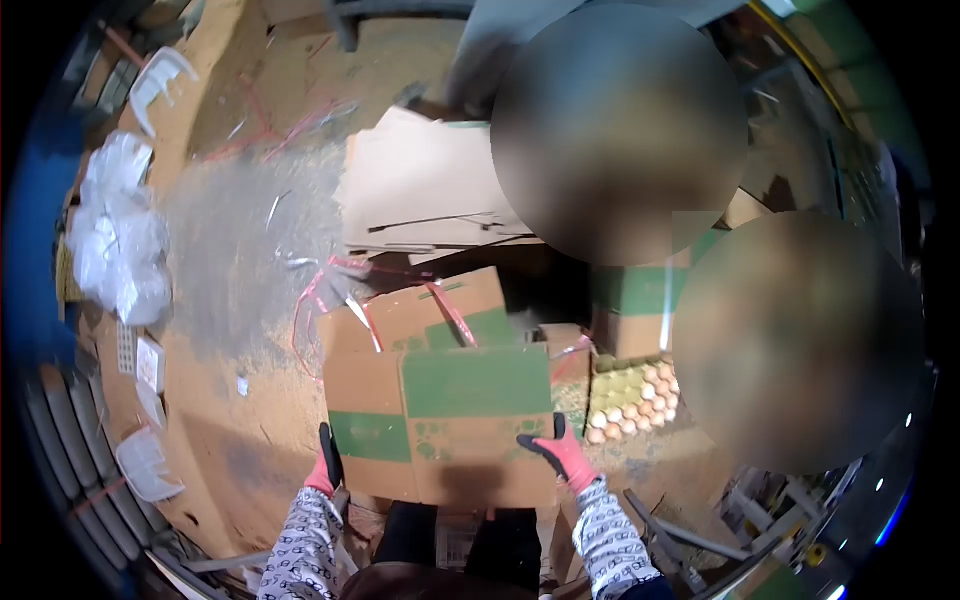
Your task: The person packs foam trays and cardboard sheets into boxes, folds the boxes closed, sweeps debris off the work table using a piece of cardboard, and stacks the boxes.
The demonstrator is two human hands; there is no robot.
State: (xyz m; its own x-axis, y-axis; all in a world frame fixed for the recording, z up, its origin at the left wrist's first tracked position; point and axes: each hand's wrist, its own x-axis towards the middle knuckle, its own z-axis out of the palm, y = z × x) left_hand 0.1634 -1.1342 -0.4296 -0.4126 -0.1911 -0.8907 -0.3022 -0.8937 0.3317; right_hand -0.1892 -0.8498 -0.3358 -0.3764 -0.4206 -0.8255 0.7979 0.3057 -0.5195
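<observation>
A brown cardboard box (478, 440) with green printed panels is between my hands in front of my body, seeming folded flat or partly so. My left hand (324, 466), in a pink glove with dark fingers, grips its left edge. On the right edge, my right hand (562, 456) in a matching glove closes with the thumb over the printed face; its other fingers are largely hidden behind the board. Just beyond lies another brown and green cardboard piece (415, 305) with pink strapping (455, 318) across it.
A stack of flat cardboard sheets (420, 185) lies ahead. To the right, a tray of eggs (632, 405) sits below a green and brown carton (640, 310). White plastic bags (120, 235) and white plastic chairs (150, 468) stand at left. Two blurred circles cover the right side.
</observation>
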